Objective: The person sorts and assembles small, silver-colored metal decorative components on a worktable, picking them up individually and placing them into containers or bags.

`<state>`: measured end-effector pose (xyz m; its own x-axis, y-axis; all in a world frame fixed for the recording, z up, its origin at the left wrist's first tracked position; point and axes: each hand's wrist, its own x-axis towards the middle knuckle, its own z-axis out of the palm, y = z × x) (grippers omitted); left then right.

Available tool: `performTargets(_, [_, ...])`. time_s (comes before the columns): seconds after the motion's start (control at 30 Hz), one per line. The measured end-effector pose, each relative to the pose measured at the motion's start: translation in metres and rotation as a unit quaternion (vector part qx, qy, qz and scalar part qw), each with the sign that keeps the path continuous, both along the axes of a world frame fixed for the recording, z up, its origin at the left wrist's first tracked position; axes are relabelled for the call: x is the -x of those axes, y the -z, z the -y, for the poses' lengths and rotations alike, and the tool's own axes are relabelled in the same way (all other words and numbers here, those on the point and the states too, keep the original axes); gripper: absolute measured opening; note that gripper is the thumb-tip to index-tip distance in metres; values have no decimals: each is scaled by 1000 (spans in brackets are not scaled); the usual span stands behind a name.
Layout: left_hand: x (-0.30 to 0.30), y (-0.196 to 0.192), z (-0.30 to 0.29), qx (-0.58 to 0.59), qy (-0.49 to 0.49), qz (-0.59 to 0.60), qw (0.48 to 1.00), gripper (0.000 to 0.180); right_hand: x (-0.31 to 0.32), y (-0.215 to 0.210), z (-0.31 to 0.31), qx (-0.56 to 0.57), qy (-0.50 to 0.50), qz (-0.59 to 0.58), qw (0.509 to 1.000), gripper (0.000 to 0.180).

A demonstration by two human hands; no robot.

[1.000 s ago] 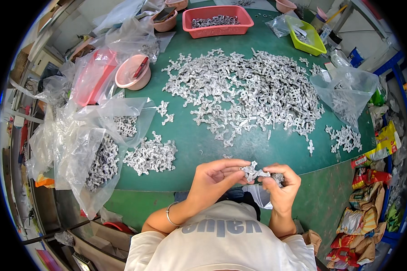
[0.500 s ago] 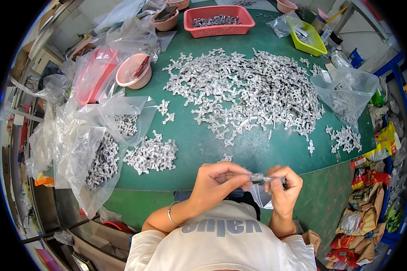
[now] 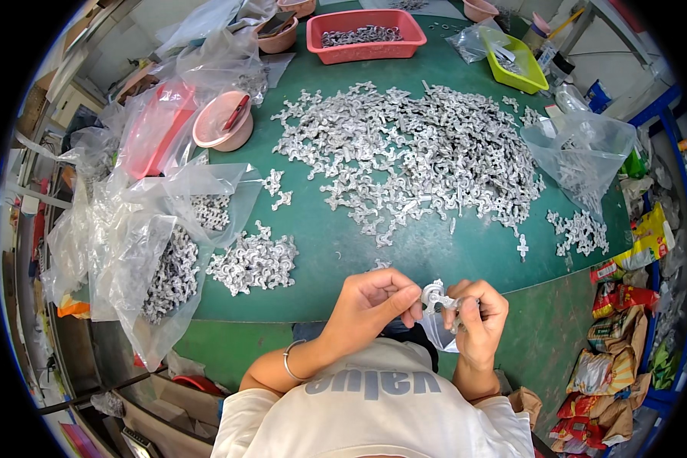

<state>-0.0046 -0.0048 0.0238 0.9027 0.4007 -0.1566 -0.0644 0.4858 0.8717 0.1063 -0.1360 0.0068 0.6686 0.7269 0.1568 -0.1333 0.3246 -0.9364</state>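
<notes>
You hold a small grey metal casting (image 3: 433, 295) between both hands, just above the near edge of the green surface (image 3: 336, 252) and close to your chest. Your left hand (image 3: 375, 299) pinches its left side with thumb and fingertips pressed together on it. Your right hand (image 3: 478, 313) is curled shut around the other end; a clear plastic bag (image 3: 440, 336) hangs just below it.

Risk: the piece is small and held only at its ends. If either grip slackens while you work it, it would likely drop into your lap or the bag rather than onto the surface. Sharp casting edges could also nick the fingertips.

Pose: both forearms come up from the lower edge, elbows tucked, wrists bent inward so the knuckles nearly meet.

Beyond your hands, a small heap of parts (image 3: 253, 261) lies to the left, a large spread pile (image 3: 420, 153) sits further out, and filled bags (image 3: 160, 267) crowd the left side.
</notes>
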Motion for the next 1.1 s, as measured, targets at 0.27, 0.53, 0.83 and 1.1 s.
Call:
performTargets(0.27, [21, 54, -41, -219, -171, -122, 953, 14, -17, 22, -6, 182, 4, -15, 983, 7])
performTargets(0.53, [70, 92, -85, -586, -251, -428, 641, 15, -21, 43, -9, 261, -32, -8, 965, 6])
performTargets(0.83, [7, 129, -19, -637, -107, -220, 731, 21, -19, 43, -15, 262, -41, 16, 964, 6])
performTargets(1.1, [11, 93, -19, -52, -66, -129, 988, 10, -16, 44, -14, 216, -34, -19, 976, 14])
